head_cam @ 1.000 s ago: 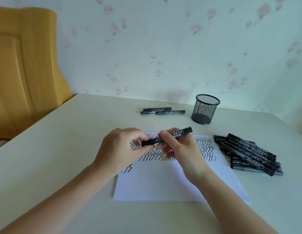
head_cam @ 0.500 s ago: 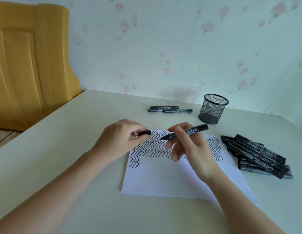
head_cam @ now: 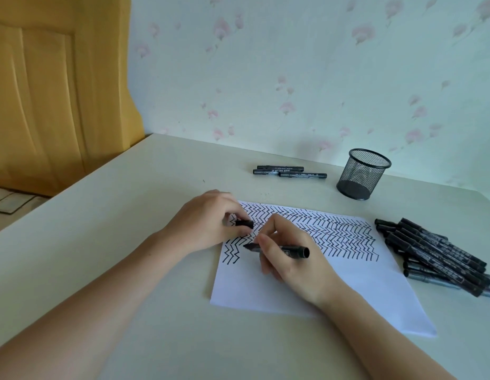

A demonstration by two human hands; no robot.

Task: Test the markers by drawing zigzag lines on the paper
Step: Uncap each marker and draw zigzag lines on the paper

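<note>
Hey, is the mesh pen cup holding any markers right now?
No, the mesh pen cup stands empty, with three markers lying on the table beside it.

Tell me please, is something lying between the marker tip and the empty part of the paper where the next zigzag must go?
Nothing visible does. The right hand holds the uncapped marker with its tip over the paper, beside the short zigzags at the left edge. The left hand holds the cap farther back, out of the way.

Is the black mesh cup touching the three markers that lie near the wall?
Apart. The head view shows bare table between the mesh cup and the nearest of the three markers.
</note>
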